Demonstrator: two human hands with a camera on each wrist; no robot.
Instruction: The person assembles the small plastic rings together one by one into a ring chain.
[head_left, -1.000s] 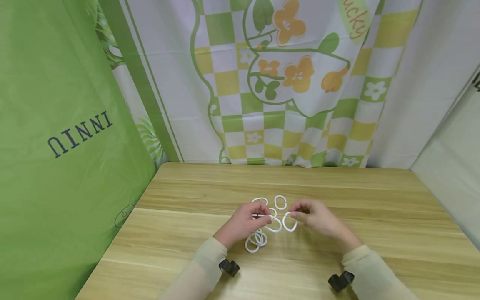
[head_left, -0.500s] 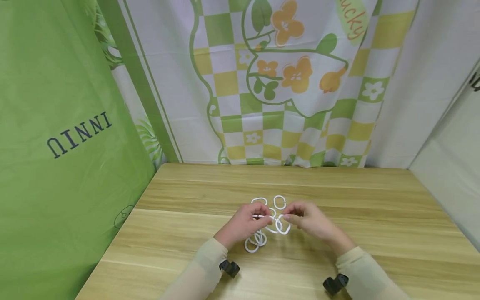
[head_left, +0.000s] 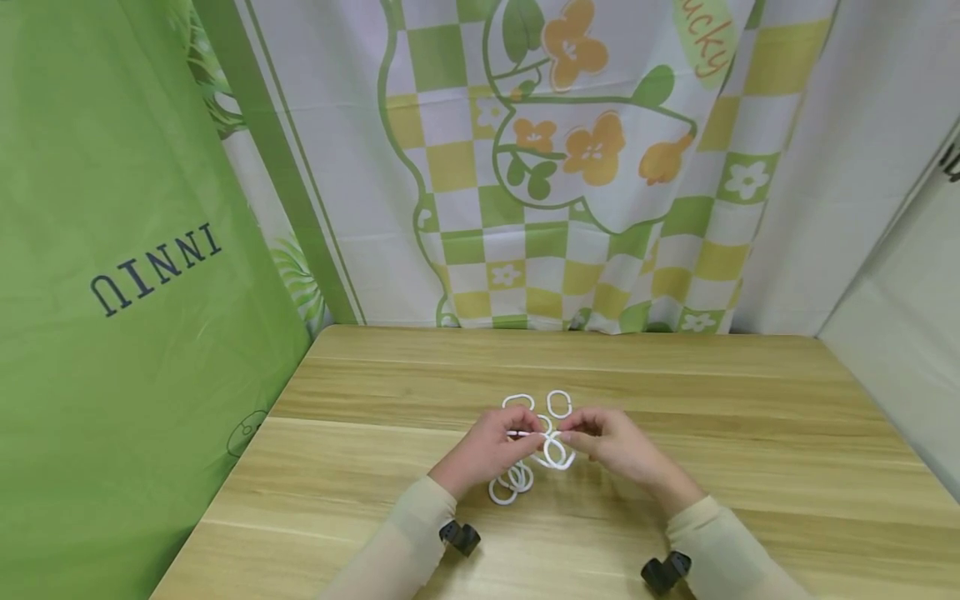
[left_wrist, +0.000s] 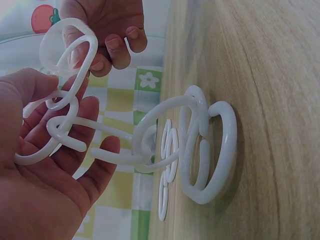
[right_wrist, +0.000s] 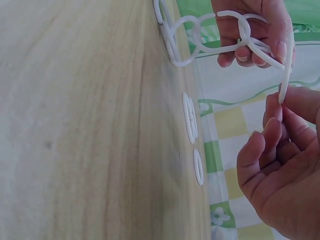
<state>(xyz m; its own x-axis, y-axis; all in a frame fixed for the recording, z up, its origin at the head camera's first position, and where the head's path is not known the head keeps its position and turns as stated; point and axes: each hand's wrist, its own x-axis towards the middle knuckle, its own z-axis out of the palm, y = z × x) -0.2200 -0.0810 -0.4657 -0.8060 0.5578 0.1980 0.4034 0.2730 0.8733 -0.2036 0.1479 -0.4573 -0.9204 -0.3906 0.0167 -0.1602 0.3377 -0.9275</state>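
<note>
My left hand pinches the end ring of a short chain of white plastic C-shaped shower curtain rings. From its fingers the linked rings hang down to the table, where the last of them rest on the wood. My right hand holds one more ring between thumb and forefinger, its other fingers loosely bent. That ring crosses the left hand's ring right at the left fingertips. In the right wrist view it stands almost edge-on between both hands.
Several loose rings lie flat on the wooden table beyond the hands, one ring a little apart. Each wrist wears a black camera. A patterned curtain hangs behind the table, and a green cloth at its left.
My right hand has moved left with its ring, from beside the left hand's ring until the two overlap. The left hand has stayed nearly still, keeping its pinch.
</note>
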